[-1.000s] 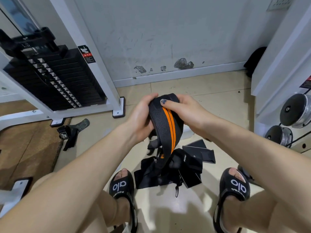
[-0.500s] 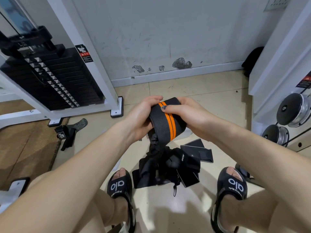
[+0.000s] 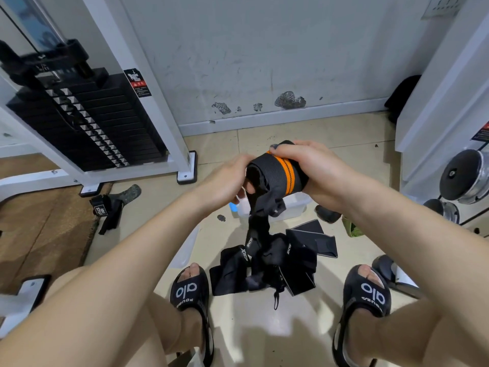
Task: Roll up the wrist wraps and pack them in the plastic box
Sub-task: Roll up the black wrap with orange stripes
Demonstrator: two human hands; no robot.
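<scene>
A black wrist wrap with orange stripes (image 3: 277,173) is partly rolled into a thick coil in mid-air, and its loose tail hangs down to the floor. My left hand (image 3: 227,181) grips the coil's left end. My right hand (image 3: 315,173) wraps over its right end and top. Below the coil a clear plastic box (image 3: 296,205) stands on the tiles, mostly hidden behind the wrap. A heap of black wraps (image 3: 267,268) lies on the floor between my feet.
A weight-stack machine (image 3: 87,123) with a white frame stands at left. Another black strap (image 3: 108,207) lies near its foot. Dumbbells (image 3: 465,178) sit on a rack at right. My sandalled feet (image 3: 190,290) flank the heap. A wall runs behind.
The roll has grown thicker and turned more sideways as my hands wound it. The hanging tail has become shorter, and the plastic box now shows below the hands.
</scene>
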